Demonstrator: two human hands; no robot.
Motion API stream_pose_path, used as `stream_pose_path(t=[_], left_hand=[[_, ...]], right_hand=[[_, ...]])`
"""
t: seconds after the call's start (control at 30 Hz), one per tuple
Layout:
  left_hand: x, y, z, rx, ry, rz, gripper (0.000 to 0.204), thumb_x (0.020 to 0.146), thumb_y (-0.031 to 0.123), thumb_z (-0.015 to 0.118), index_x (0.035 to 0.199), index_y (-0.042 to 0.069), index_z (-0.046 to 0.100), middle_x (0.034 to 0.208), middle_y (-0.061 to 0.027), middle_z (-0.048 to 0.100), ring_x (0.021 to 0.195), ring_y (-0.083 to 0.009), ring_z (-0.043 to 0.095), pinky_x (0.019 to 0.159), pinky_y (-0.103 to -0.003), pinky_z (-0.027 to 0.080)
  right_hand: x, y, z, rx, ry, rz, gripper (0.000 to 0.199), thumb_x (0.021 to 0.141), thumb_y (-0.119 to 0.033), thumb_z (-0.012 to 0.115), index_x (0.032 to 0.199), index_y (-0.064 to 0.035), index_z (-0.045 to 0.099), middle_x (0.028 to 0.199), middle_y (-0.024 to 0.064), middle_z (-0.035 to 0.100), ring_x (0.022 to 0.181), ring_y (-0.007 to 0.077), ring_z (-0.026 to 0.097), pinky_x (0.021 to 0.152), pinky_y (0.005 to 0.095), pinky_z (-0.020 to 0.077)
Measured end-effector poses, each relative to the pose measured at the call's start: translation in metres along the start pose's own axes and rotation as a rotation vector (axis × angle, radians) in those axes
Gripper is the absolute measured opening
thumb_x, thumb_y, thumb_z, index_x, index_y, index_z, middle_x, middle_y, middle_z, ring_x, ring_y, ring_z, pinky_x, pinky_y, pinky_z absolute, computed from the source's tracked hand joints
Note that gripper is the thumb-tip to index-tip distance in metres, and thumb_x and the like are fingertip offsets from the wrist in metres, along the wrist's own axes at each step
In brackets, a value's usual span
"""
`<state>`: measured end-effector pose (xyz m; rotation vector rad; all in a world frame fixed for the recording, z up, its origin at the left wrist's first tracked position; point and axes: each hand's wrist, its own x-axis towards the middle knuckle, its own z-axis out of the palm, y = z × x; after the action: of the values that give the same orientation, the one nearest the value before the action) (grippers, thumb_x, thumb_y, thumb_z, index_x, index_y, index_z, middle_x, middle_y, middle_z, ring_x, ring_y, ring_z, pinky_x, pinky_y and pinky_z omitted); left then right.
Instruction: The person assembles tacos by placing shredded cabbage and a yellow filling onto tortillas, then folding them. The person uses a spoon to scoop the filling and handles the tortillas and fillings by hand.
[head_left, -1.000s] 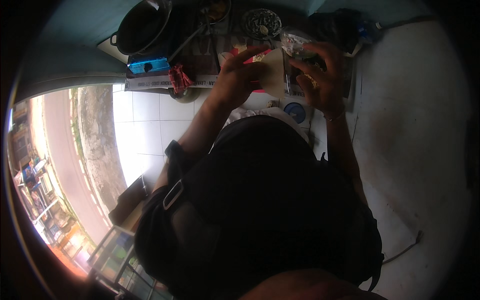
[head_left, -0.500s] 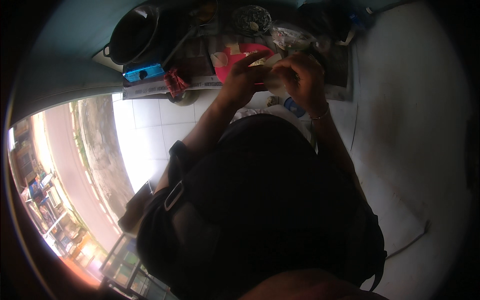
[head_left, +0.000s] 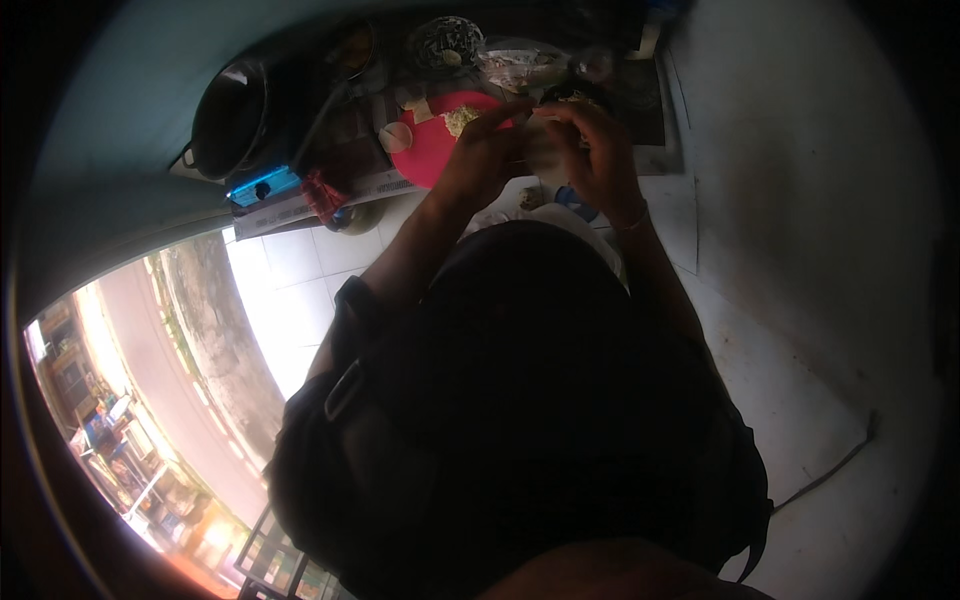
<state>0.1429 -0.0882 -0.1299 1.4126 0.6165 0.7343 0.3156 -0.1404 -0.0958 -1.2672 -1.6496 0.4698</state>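
My left hand (head_left: 484,158) and my right hand (head_left: 602,160) meet over the near right part of a red-pink plate (head_left: 428,156). Between them hangs a thin, pale, see-through sheet (head_left: 545,158), like a dough wrapper. Bent fingers of the right hand pinch its upper edge. The left hand's fingers reach to its left side, and their tips are dark and partly hidden. On the plate sits a heap of pale green shredded food (head_left: 460,121). A round pale wrapper (head_left: 396,137) lies at the plate's left rim, with a squarish pale piece (head_left: 418,108) behind it.
At the far left a large dark pot (head_left: 228,115) stands behind a blue stove panel (head_left: 264,187). A red cloth (head_left: 322,194) hangs at the front edge. Farther back are a patterned bowl (head_left: 447,45) and a clear plastic bag (head_left: 522,66). A blue thing (head_left: 575,200) sits below my right hand.
My view has turned, so the plate and stove appear farther left. The left hand no longer covers the shredded food. Both hands stay together at the pale sheet.
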Motion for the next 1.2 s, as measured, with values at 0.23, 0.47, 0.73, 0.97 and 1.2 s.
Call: stream_pose_path(t=[0.23, 0.47, 0.73, 0.97, 1.2], left_hand=[[0.019, -0.014, 0.037, -0.130, 0.008, 0.002, 0.048, 0.090, 0.009, 0.054, 0.134, -0.004, 0.041, 0.114, -0.0173, 0.058, 0.096, -0.0265, 0.065, 0.079, -0.038, 0.056], [0.025, -0.025, 0.054, -0.613, 0.186, -0.379, 0.045, 0.089, 0.006, 0.054, 0.131, -0.008, 0.044, 0.112, -0.0166, 0.060, 0.096, -0.0258, 0.065, 0.081, -0.038, 0.055], [0.028, -0.054, 0.027, -0.135, 0.175, -0.112, 0.043, 0.087, 0.001, 0.054, 0.128, -0.010, 0.047, 0.109, -0.0167, 0.062, 0.095, -0.0235, 0.064, 0.079, -0.033, 0.055], [0.056, -0.075, 0.026, -0.201, 0.267, -0.356, 0.037, 0.086, 0.006, 0.060, 0.120, -0.008, 0.054, 0.102, -0.0114, 0.065, 0.089, -0.0181, 0.064, 0.076, -0.030, 0.054], [0.061, -0.116, 0.006, 0.842, -0.065, 0.089, 0.030, 0.083, 0.015, 0.061, 0.112, 0.007, 0.062, 0.109, -0.0152, 0.063, 0.104, -0.0330, 0.059, 0.089, -0.040, 0.049]], right_hand=[[-0.013, 0.030, -0.035, 0.017, -0.021, 0.044, 0.027, 0.091, -0.009, 0.061, 0.117, -0.0072, 0.063, 0.091, 0.0050, 0.069, 0.080, 0.0093, 0.063, 0.068, 0.0243, 0.0484], [-0.029, 0.059, -0.047, 0.370, 0.116, 0.322, 0.020, 0.088, -0.007, 0.065, 0.108, -0.0034, 0.066, 0.084, 0.0038, 0.068, 0.076, 0.0070, 0.062, 0.067, 0.0232, 0.0487], [-0.035, 0.097, -0.039, 0.178, 0.096, 0.485, 0.024, 0.087, -0.024, 0.066, 0.083, -0.0010, 0.067, 0.066, 0.0048, 0.065, 0.061, 0.0094, 0.059, 0.056, 0.0265, 0.0454], [-0.044, 0.147, -0.031, 0.149, 0.131, 0.444, 0.017, 0.088, -0.018, 0.066, 0.093, -0.0020, 0.065, 0.080, 0.0053, 0.064, 0.073, 0.0104, 0.060, 0.067, 0.0251, 0.0482], [-0.134, 0.285, -0.014, -0.910, -0.172, 0.649, 0.055, 0.079, -0.040, 0.072, 0.119, -0.0065, 0.054, 0.113, 0.0187, 0.060, 0.103, 0.0334, 0.060, 0.086, 0.0445, 0.0480]])
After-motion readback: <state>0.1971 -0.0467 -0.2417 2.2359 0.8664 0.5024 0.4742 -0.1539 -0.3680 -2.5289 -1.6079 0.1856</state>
